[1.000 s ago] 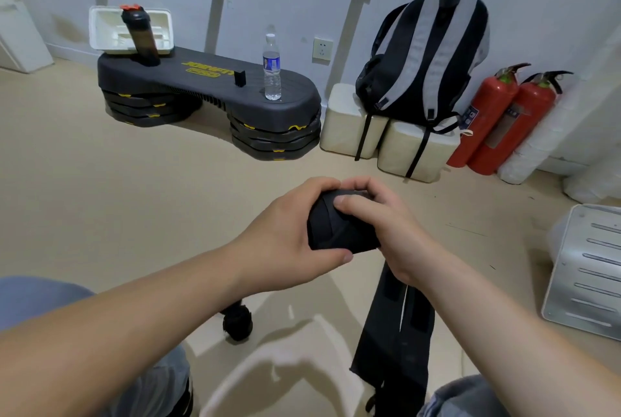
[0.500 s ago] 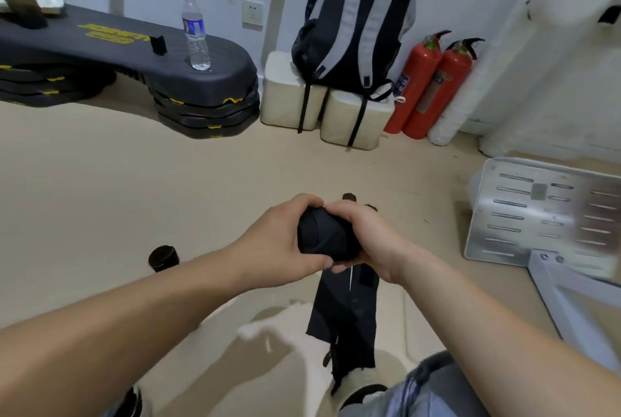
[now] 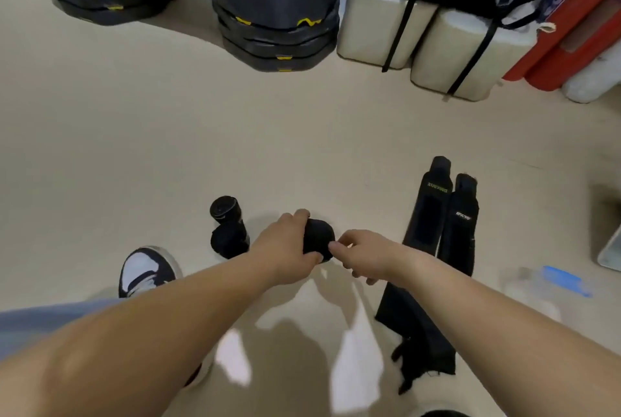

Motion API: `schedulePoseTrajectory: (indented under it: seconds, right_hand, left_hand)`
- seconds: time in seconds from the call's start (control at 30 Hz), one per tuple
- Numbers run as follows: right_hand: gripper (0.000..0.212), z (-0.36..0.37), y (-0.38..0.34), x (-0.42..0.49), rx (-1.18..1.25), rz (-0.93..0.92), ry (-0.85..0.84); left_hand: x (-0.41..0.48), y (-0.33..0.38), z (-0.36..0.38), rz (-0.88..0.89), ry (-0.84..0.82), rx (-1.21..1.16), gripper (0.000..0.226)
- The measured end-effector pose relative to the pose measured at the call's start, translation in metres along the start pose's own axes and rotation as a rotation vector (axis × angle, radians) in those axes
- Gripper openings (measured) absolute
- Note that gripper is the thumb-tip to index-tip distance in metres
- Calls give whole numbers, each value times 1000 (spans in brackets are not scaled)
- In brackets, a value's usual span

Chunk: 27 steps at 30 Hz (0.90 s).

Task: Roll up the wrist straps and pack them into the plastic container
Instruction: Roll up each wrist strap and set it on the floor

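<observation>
Your left hand point(image 3: 289, 248) is wrapped round the rolled wrist strap point(image 3: 317, 236), fingers curled over its top and thumb under it, so the roll sits firmly in that grip, low over the floor point(image 3: 168, 147). Your right hand point(image 3: 364, 257) has come off it. Half a second ago both hands were cupped over the roll, and now only the right fingertips point(image 3: 332, 245) meet its near edge. You cannot tell from here whether they pinch the strap's end or merely touch it; the other fingers hang loosely curled.

That loosening suggests the rolling of this strap is done, and what remains for it is to be put down or packed.

Just left of your left hand, two finished rolls point(image 3: 228, 225) stand on the floor, one touching the other, near your shoe point(image 3: 144, 268). To the right of your right forearm, two flat straps point(image 3: 443, 215) lie side by side, unrolled, their near ends partly hidden by that arm. So the task looks roughly half done, with nothing packed that you can see.

At the far right edge, a pale blurred shape with a blue patch point(image 3: 557, 282) may be the plastic container, well apart from the roll.
</observation>
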State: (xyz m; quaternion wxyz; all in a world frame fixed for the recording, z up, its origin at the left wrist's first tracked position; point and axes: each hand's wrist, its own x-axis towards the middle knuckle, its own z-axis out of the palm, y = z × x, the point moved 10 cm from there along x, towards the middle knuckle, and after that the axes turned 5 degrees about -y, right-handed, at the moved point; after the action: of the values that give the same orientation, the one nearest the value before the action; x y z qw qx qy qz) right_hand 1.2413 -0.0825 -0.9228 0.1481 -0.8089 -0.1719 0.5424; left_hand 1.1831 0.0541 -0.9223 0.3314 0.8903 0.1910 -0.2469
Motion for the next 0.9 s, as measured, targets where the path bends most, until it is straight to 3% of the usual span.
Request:
schedulePoseTrajectory:
  seconds: [0.1,0.27,0.53,0.7,0.8,0.9]
  right_hand:
    - [37,11,7,40,164,24,16]
    - [24,32,36,77,449,81,95]
    - [24,45,51,94,497,125,73]
    - [29,32,62,79,429,133,119]
    - [26,22,77,62,358,131,172]
    - [27,10,107,43,348,149,260]
  left_hand:
    - [27,-29,1,-69,7,0,82]
    - [57,-65,18,-154,-25,184,71]
    - [74,-84,27,-252,-34,386,53]
    - [65,-39,15,-95,101,514,42]
    - [60,6,28,78,80,433,44]
    - [58,40,61,120,-16,239,43]
